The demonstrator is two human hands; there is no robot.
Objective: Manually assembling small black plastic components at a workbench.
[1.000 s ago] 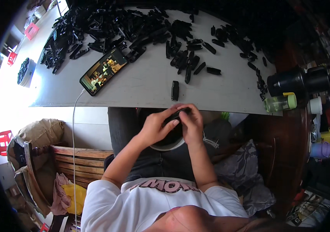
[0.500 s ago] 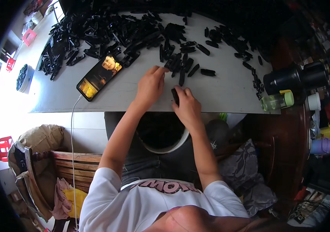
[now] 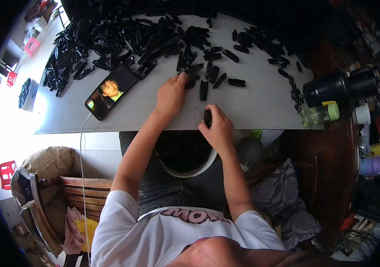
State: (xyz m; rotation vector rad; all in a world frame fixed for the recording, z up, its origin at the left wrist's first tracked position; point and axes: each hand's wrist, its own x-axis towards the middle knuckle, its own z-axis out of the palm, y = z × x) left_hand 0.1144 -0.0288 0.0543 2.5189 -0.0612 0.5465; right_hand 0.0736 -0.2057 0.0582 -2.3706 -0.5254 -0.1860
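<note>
My right hand (image 3: pixel 220 131) is closed around a small black plastic part (image 3: pixel 208 117) just above the table's near edge. Farther in, the curled fingers of my left hand (image 3: pixel 171 95) grip a black part (image 3: pixel 192 82) beside a small cluster; its fingertips are partly hidden. Several similar elongated parts lie ahead of my hands, among them one upright-lying piece (image 3: pixel 204 90) and one crosswise piece (image 3: pixel 237 82). Between my legs, under the table edge, stands a round bucket with a pale rim (image 3: pixel 189 173) and dark contents.
A big heap of black parts (image 3: pixel 110 38) covers the table's (image 3: pixel 261 104) far left. A lit phone (image 3: pixel 110 92) leans on it with a white cable (image 3: pixel 82 155). Loose parts (image 3: pixel 261 40) lie far right. Near the right edge are a green bottle (image 3: pixel 319 115) and a black flask (image 3: pixel 328 90).
My right hand has drawn slightly toward me and right with the black part. My left hand has stayed near the cluster, where some pieces have shifted. The phone's picture has changed.
</note>
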